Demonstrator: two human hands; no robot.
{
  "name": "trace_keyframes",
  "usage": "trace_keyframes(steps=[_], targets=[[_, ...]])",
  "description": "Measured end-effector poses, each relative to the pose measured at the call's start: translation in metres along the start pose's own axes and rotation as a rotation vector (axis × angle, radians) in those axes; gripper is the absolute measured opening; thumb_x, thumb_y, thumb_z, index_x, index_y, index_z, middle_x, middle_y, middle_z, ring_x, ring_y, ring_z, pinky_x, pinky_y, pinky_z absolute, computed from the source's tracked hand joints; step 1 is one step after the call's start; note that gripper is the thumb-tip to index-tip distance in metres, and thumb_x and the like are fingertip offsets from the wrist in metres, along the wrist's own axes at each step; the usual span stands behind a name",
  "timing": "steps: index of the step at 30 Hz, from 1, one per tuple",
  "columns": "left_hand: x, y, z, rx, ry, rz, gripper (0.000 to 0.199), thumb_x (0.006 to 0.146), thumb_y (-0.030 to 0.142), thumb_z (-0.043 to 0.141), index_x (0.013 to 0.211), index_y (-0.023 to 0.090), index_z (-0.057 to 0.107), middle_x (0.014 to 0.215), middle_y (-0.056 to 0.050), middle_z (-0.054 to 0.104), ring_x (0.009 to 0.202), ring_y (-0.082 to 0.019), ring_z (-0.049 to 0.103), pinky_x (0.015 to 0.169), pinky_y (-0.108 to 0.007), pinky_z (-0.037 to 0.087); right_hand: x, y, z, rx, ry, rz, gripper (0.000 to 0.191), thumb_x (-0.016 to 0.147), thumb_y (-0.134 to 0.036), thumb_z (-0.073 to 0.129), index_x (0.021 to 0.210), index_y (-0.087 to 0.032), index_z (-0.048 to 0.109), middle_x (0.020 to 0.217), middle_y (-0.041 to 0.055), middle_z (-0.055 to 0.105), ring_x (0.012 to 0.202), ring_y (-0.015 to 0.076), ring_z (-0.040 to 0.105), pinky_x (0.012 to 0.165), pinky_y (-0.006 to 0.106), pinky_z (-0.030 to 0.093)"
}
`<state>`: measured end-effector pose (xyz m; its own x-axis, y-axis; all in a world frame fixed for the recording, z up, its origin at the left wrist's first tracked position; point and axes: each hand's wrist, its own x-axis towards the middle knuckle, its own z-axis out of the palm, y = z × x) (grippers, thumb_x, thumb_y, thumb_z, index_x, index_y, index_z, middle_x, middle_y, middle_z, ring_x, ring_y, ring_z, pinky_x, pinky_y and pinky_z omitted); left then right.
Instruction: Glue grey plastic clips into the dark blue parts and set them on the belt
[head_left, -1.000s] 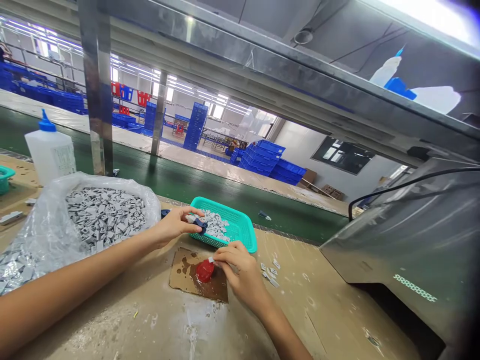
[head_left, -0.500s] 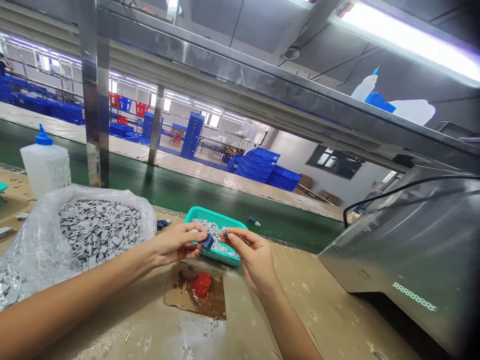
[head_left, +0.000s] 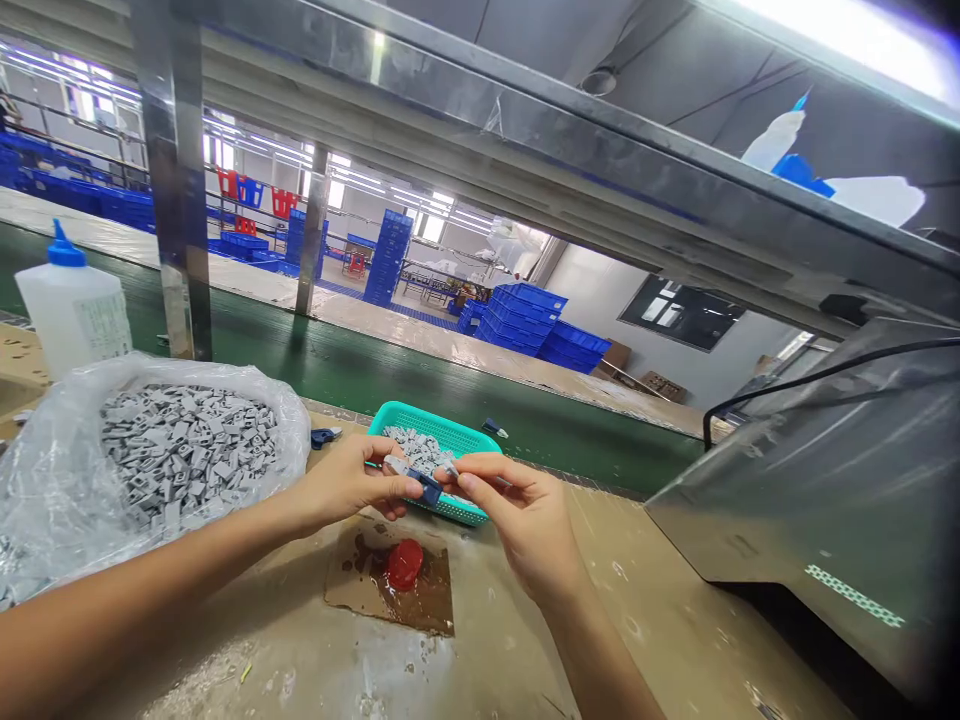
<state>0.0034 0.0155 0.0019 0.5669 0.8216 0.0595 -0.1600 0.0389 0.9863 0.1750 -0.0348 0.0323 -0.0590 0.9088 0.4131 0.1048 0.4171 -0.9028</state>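
Observation:
My left hand (head_left: 367,482) is closed on a dark blue plastic part (head_left: 426,487) with a pale grey tip at its left end. Close by on the right, my right hand (head_left: 517,505) pinches a small grey plastic piece (head_left: 450,468) between thumb and forefinger. Both hands are over the near side of a teal perforated basket (head_left: 469,436) that holds many grey pieces (head_left: 416,446). Below the hands, a red cap-like cup (head_left: 405,565) stands on a wet square of brown cardboard (head_left: 352,590). My fingers partly cover both held parts.
A clear plastic bag (head_left: 67,480) full of grey pieces lies left, with a white bottle (head_left: 75,315) behind it. Dark blue parts rest near the bag and on the green conveyor (head_left: 360,362). A metal housing (head_left: 825,500) stands right; a metal shelf beam (head_left: 525,150) crosses above.
The blue part in my left hand has turned, showing its long side and grey tip. My right hand still pinches the grey piece, close to it. The whole view has shifted slightly.

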Motion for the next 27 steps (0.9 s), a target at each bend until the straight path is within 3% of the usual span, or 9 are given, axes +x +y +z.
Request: trace_keyframes(steps=[5,12,19,27], targets=[[-0.003,0.000,0.001,0.030,0.036,0.023,0.026,0.059,0.030,0.069,0.066,0.014,0.049,0.051,0.004,0.053,0.050,-0.012,0.055,0.053,-0.025,0.046,-0.003,-0.003,0.008,-0.302,0.015,-0.205,0.012,0.070,-0.010,0.061,0.071,-0.020,0.069,0.073,0.0023,0.064,0.071,0.0152,0.059,0.063,0.023,0.051],[-0.008,0.001,0.013,-0.015,0.107,-0.024,0.028,0.062,0.032,0.068,0.070,0.012,0.050,0.059,0.000,0.059,0.056,-0.014,0.060,0.058,-0.025,0.051,-0.010,-0.003,0.015,-0.600,0.036,-0.398,0.017,0.072,-0.007,0.054,0.072,-0.018,0.067,0.075,0.0029,0.064,0.070,0.0154,0.059,0.065,0.026,0.048],[-0.011,0.000,0.020,-0.226,0.161,-0.041,0.024,0.066,0.030,0.066,0.067,0.012,0.051,0.057,0.004,0.057,0.054,-0.007,0.057,0.060,-0.019,0.051,-0.014,0.004,0.022,-0.691,0.008,-0.477,0.016,0.075,-0.011,0.051,0.086,-0.018,0.061,0.091,0.0068,0.060,0.084,0.0188,0.056,0.073,0.030,0.048],[-0.009,-0.002,0.019,-0.197,0.181,-0.080,0.024,0.065,0.026,0.067,0.059,0.013,0.047,0.051,0.003,0.056,0.053,-0.009,0.056,0.061,-0.023,0.051,-0.019,0.017,0.031,-0.798,0.038,-0.648,0.021,0.082,-0.004,0.044,0.090,-0.017,0.059,0.086,0.0079,0.061,0.082,0.0183,0.059,0.076,0.030,0.050]])
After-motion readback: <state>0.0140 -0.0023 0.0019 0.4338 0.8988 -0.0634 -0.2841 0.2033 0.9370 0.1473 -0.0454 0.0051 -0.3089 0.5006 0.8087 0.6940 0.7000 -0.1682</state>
